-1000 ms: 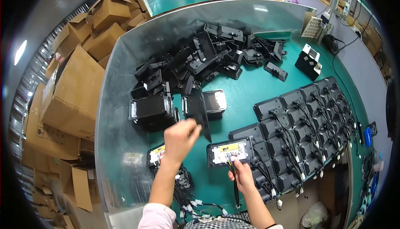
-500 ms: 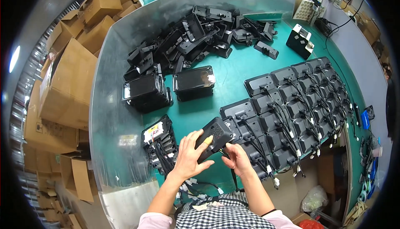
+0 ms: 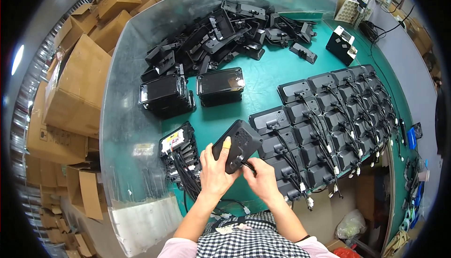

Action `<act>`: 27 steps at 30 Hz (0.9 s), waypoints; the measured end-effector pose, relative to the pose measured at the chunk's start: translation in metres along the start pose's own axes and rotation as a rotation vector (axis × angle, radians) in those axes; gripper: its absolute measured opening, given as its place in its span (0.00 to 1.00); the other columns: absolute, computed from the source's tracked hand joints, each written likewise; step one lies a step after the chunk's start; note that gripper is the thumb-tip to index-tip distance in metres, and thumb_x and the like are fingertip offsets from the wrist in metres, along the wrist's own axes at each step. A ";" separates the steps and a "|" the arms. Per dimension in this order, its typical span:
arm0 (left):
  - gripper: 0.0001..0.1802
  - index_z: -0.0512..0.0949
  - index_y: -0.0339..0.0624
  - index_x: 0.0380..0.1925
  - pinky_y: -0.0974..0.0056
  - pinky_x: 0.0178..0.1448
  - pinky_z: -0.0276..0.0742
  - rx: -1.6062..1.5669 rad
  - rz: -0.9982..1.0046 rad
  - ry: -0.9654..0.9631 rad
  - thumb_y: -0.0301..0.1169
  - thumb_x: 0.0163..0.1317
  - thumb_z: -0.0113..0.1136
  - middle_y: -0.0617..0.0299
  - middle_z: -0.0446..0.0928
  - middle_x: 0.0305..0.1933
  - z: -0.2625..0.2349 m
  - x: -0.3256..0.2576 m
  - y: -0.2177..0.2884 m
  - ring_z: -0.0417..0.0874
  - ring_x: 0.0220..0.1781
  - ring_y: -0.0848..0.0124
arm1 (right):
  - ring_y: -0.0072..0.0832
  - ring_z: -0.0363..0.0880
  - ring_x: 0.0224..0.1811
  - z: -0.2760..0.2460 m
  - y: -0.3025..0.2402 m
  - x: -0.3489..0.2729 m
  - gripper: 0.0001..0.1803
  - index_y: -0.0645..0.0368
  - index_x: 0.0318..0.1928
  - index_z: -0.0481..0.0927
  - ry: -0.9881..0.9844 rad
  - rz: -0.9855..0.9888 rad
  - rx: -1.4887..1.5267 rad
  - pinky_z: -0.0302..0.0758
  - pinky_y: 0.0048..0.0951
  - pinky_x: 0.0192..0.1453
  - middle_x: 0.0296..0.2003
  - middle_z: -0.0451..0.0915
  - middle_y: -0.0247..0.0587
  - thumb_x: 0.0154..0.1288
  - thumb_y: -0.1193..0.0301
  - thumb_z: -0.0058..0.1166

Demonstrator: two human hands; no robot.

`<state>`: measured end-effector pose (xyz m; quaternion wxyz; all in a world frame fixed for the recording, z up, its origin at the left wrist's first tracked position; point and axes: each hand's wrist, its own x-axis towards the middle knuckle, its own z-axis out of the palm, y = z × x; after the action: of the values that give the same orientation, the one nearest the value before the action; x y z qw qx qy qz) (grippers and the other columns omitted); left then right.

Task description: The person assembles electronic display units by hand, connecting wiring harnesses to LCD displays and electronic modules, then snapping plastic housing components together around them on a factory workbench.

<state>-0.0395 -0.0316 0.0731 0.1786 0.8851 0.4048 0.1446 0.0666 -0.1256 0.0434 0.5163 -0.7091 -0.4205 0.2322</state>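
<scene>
- Left hand (image 3: 215, 171) grips a black unit (image 3: 236, 145) from its left edge, thumb w/ orange-tipped cover lying across the back face, other fingers wrapped under – closed on the unit.
- Right hand (image 3: 261, 179) at unit's lower right corner, fingers pinched narrow on a thin black cable (image 3: 249, 166) where it meets the housing; can't tell if the plug is in or out.
- Unit sits lifted just above the green mat (image 3: 272, 77), tilted, back side up, between the stack (image 3: 181, 152) at left and the rows (image 3: 329, 117) at right.
- Stack: same kind of units piled w/ cables trailing toward the person; top one shows a white/yellow label.
- Rows: many finished-looking units laid flat, overlapping like tiles, each w/ a cable ending in a white connector.
- Two trays (image 3: 192, 91) of dark parts lie farther up the mat; beyond them a loose pile (image 3: 225, 27) of black plastic pieces.
- Cardboard boxes (image 3: 77, 84) line the left side beyond the metal wall.
- Handling, my guess: unit looks like a stiff moulded plastic shell, light enough for one hand, matte so not very slippery. Prob. not fragile overall, but cable exit is the weak spot.
- Best hold: by the long edges, palm under, as left hand does; keep pull off the cable, take it near the plug, not mid-length.
- Cable itself is thin & floppy, will snag on neighbours if dragged.
</scene>
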 end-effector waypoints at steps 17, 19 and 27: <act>0.52 0.55 0.62 0.65 0.52 0.45 0.77 0.038 -0.048 -0.294 0.46 0.37 0.69 0.43 0.60 0.54 -0.034 0.004 0.011 0.73 0.48 0.46 | 0.40 0.74 0.16 -0.010 -0.029 -0.010 0.10 0.59 0.26 0.69 0.012 -0.161 -0.434 0.71 0.36 0.18 0.20 0.73 0.40 0.58 0.68 0.53; 0.51 0.53 0.63 0.65 0.50 0.48 0.76 -0.057 -0.104 -0.426 0.45 0.39 0.69 0.45 0.59 0.55 -0.032 0.006 0.007 0.69 0.55 0.46 | 0.41 0.74 0.19 -0.011 -0.025 -0.010 0.09 0.59 0.27 0.69 -0.022 -0.078 -0.439 0.71 0.38 0.20 0.21 0.72 0.41 0.60 0.68 0.51; 0.46 0.57 0.47 0.64 0.56 0.53 0.72 -0.285 0.047 -0.373 0.45 0.45 0.65 0.49 0.61 0.56 -0.012 -0.010 -0.017 0.73 0.52 0.51 | 0.46 0.73 0.27 -0.016 -0.018 -0.013 0.07 0.61 0.30 0.70 -0.021 -0.077 -0.251 0.71 0.42 0.29 0.26 0.70 0.46 0.60 0.71 0.50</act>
<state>-0.0616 -0.0264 0.0755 0.3701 0.8714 0.3197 0.0382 0.0658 -0.1431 0.0645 0.4275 -0.7491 -0.4783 0.1651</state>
